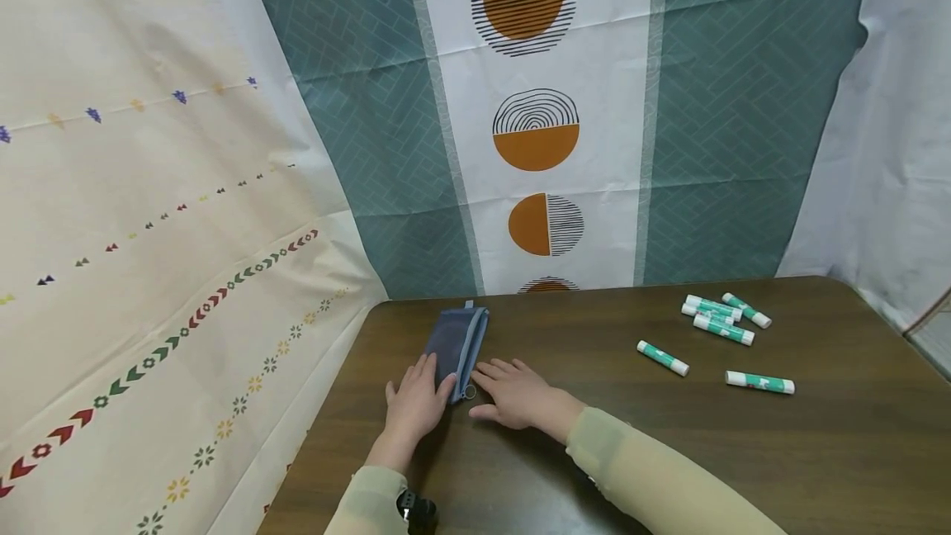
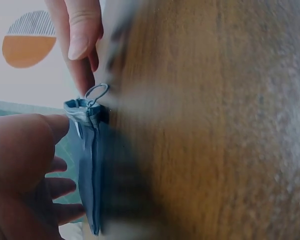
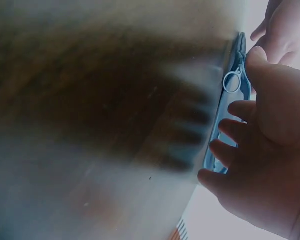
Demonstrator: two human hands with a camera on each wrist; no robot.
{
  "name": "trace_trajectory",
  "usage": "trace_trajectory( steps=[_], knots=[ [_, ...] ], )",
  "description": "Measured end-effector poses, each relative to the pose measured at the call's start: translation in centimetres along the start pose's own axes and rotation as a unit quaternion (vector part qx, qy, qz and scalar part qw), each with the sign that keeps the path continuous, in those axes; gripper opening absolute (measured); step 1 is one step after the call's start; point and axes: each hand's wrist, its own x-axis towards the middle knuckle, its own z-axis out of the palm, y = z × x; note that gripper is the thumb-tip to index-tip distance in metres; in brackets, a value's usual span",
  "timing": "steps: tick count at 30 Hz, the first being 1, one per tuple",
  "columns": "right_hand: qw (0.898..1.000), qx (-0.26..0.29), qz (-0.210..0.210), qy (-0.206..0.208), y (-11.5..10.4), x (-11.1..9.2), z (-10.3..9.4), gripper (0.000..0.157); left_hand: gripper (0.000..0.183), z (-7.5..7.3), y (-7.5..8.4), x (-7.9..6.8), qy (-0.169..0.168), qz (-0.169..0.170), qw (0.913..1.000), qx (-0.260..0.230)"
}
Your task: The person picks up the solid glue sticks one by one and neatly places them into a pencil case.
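You seem to be at the steadying step, with both grips at the blue pouch [image 1: 449, 341], which lies on the left part of the desk [image 1: 572, 337], its length running away from you. Your left grip [image 1: 418, 403] has its fingers apart and clamped on nothing, fingertips along the pouch's left side and thumb by its near end. Your right grip [image 1: 518, 396] is spread too and holds nothing; it sits just beside the zip [image 1: 470, 343] side, and you cannot tell whether its fingertips touch the fabric.

If the zip is what you are after, the next move calls for your left fingers pressing the pouch down while right thumb and finger pinch the small ring [image 1: 469, 392] at the near end. The soft cloth would probably slide or bunch without that hold.

As for containers, the pouch looks thin, but its inside is hidden and you cannot be sure the zip is fully drawn. Six green-labelled tubes [image 1: 724, 329] with white ends lie outside it, well apart on the right: four clustered toward the far edge, two lying singly nearer you. What they contain does not show
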Motion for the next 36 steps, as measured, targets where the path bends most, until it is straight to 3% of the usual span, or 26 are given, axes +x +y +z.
trace_trajectory(
  steps=[11, 36],
  knots=[
    [1.0, -0.024, -0.002, -0.011, 0.1, 1.1, 0.6, 0.074, 0.066, 0.2, -0.3, -0.2, 0.003, 0.001, 1.0, -0.003],
    [0.999, -0.032, -0.015, -0.011, 0.7, 1.2, 0.3, 0.071, 0.066, 0.5, 0.1, -0.2, -0.001, 0.009, 0.9998, -0.017]
  ],
)
